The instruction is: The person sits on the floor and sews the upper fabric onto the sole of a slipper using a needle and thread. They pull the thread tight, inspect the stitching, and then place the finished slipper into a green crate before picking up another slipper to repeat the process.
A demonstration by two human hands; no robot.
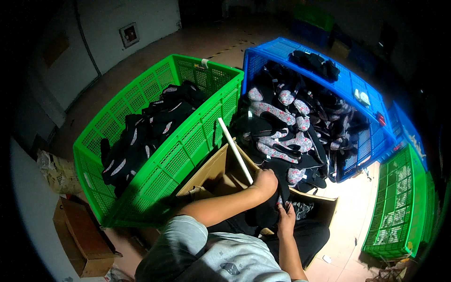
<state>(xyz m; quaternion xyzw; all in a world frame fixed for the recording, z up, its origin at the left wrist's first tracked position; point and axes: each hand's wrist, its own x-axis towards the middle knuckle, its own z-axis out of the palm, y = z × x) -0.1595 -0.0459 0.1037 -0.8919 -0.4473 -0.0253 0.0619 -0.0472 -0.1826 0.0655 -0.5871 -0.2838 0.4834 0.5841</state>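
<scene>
My left hand (267,183) is closed in a fist on a black cloth piece (283,184) over my lap. My right hand (285,219), just below and to the right, pinches the lower part of that piece, where a bit of floral print shows. It looks like the black slipper-shaped pieces with floral soles (272,113) heaped before me, but folds hide its full shape. A white tube (235,149) slants up from beside my left wrist; its lower end is hidden behind the arm. An open cardboard box (206,175) stands around the tube.
A green mesh crate (188,141) with black pieces stands at left, a large blue crate (277,45) behind the heap. More green crates (390,207) stand at right. A brown carton (84,239) lies at lower left. Another cardboard box edge (324,202) is by my right hand.
</scene>
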